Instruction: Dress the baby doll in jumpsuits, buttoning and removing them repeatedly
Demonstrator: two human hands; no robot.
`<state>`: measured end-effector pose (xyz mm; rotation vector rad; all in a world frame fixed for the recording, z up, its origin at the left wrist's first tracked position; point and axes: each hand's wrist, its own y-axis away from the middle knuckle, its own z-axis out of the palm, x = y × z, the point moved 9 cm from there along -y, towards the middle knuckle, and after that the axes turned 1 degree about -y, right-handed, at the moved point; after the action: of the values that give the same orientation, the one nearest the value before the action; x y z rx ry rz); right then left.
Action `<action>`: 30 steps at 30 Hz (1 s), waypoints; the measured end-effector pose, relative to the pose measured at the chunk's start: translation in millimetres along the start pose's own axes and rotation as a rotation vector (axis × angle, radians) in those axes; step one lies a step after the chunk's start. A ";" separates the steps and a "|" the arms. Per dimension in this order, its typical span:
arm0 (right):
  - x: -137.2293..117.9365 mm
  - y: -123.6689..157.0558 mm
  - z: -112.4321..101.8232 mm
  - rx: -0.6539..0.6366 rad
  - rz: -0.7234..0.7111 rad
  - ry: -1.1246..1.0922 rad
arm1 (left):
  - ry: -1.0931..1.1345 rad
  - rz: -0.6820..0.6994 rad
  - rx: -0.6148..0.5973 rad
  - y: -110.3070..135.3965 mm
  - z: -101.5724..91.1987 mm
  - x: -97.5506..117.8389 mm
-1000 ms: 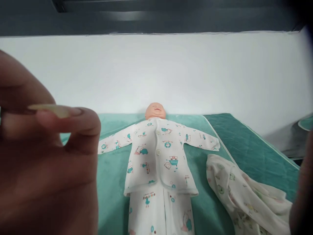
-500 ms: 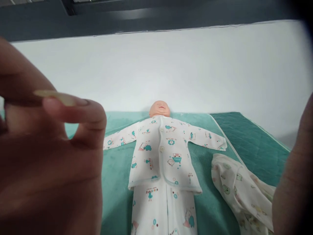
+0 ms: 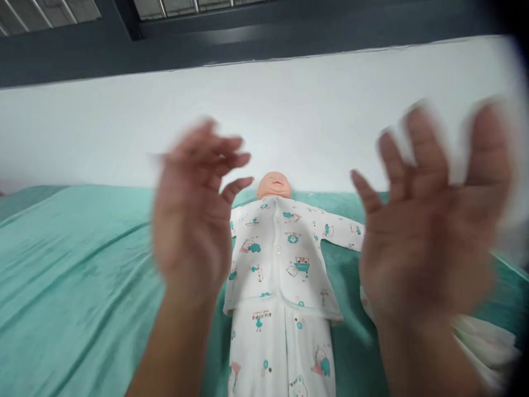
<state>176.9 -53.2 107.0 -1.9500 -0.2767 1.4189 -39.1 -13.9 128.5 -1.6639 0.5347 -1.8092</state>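
Note:
A baby doll (image 3: 274,184) lies on its back, dressed in a white printed jacket (image 3: 264,248) with buttons down the front. White trousers (image 3: 260,353) in the same print cover its legs. Raised in the air on the left, my left hand (image 3: 196,215) is blurred, its fingers apart and loosely curled with nothing in them. My right hand (image 3: 430,231) is up on the right, palm showing and fingers spread, also holding nothing. It hides the doll's sleeve end and much of a white printed cloth (image 3: 366,303). Neither hand touches the doll.
A green blanket (image 3: 82,264) spreads under the doll, wrinkled on the left. Behind it rises a white wall (image 3: 124,127), with a dark window frame (image 3: 223,38) and metal bars above. Something white and folded (image 3: 487,339) lies at the lower right.
Both hands have moved away from the camera, out over the bed. The left fingers, earlier curled close to the lens, are now farther apart. The view has shifted slightly left.

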 end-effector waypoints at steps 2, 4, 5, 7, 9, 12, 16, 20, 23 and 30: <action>21.5 -3.9 9.8 0.027 -0.011 -0.083 | -0.080 -0.089 -0.088 -1.2 12.5 -39.7; 55.1 -5.4 28.8 -0.055 0.057 -0.110 | -0.225 -0.148 -0.145 -0.6 17.7 -80.8; 70.8 -4.7 37.0 -0.091 0.089 -0.128 | -0.284 -0.170 -0.188 0.6 20.3 -98.1; 94.6 -1.2 49.1 -0.143 0.143 -0.154 | -0.349 -0.212 -0.262 4.1 23.7 -122.3; 107.9 4.2 59.3 -0.211 0.200 -0.121 | -0.390 -0.236 -0.333 8.0 28.0 -132.7; 111.5 11.3 71.4 -0.329 0.258 -0.011 | -0.446 -0.218 -0.431 12.6 37.2 -134.8; 107.6 12.6 79.3 -0.398 0.246 0.075 | -0.489 -0.155 -0.489 14.0 44.7 -136.5; 113.2 8.6 83.3 -0.385 0.228 0.104 | -0.533 -0.149 -0.520 14.9 46.5 -142.8; 116.9 4.6 87.0 -0.385 0.214 0.111 | -0.552 -0.164 -0.517 15.3 45.8 -144.3; 120.1 1.9 89.6 -0.407 0.230 0.135 | -0.569 -0.182 -0.519 16.3 45.4 -144.0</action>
<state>141.3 47.4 1.7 -2.4654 -0.3041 1.4489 11.0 76.5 17.3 -2.5300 0.6374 -1.2655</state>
